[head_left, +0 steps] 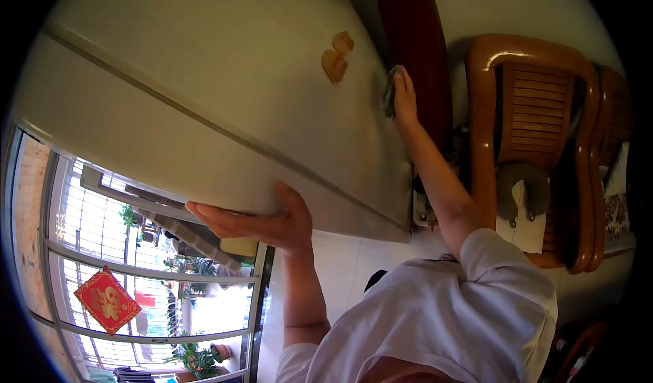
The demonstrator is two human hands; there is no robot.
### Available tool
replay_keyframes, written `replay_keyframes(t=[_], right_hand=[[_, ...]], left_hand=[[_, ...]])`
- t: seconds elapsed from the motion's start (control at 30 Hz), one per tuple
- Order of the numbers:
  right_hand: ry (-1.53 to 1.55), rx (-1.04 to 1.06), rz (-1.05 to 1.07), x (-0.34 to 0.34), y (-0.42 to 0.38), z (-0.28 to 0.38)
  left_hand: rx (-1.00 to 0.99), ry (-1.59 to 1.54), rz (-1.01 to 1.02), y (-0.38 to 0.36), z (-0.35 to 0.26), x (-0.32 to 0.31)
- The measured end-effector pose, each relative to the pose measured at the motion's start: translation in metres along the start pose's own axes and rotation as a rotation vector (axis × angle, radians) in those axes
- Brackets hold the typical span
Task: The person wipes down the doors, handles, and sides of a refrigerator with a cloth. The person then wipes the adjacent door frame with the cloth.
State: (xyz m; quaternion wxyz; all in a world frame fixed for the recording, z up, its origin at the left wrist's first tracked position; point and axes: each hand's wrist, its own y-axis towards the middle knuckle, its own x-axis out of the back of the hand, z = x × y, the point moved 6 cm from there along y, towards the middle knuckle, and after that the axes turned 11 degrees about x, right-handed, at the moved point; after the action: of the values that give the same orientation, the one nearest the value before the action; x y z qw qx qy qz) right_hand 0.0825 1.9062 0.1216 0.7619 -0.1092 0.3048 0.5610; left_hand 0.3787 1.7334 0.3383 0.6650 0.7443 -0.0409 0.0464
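Left of the fridge (258, 77) hangs a red ornament (107, 300). The left hand (265, 226) is at the fridge's left edge, fingers extended, thumb apart, nothing seen in its grip; how firmly the palm presses cannot be told. Two brown pieces (334, 65) sit on the fridge's face, where a hard rub might lift a corner. At the fridge's right edge is the cloth (389, 95), bunched between that edge and the right hand (405, 98), whose fingers lie nearly straight over it. With so loose-looking a hold, the cloth could slide out and drop beside the fridge, should it snag. Just right of the fridge is a red column (413, 36), near enough to be knocked if that hand overshot. Farther right, apart from the fridge, a chair (537, 111) bears a neck pillow (522, 171).
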Motion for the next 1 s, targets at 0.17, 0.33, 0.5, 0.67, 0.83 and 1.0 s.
replay_keyframes(t=[0.17, 0.33, 0.5, 0.67, 0.83, 1.0], right_hand=[[0.079, 0.161, 0.458, -0.040, -0.098, -0.049], [-0.687, 0.570, 0.431, -0.066, -0.064, -0.050], [-0.340, -0.078, 0.134, -0.041, -0.005, -0.068], [-0.540, 0.192, 0.347, -0.053, -0.087, -0.034], [-0.562, 0.330, 0.516, -0.038, -0.146, -0.051], [-0.457, 0.068, 0.227, -0.016, -0.119, -0.081]], left_hand=[[0.026, 0.193, -0.010, 0.006, -0.010, 0.005], [-0.017, 0.230, 0.000, 0.007, -0.009, 0.003], [0.012, 0.183, 0.007, 0.006, -0.005, 0.005], [0.034, 0.167, 0.012, 0.003, -0.001, 0.002], [0.006, 0.101, 0.020, 0.006, 0.001, 0.003], [0.035, 0.100, -0.032, 0.003, -0.001, 0.000]])
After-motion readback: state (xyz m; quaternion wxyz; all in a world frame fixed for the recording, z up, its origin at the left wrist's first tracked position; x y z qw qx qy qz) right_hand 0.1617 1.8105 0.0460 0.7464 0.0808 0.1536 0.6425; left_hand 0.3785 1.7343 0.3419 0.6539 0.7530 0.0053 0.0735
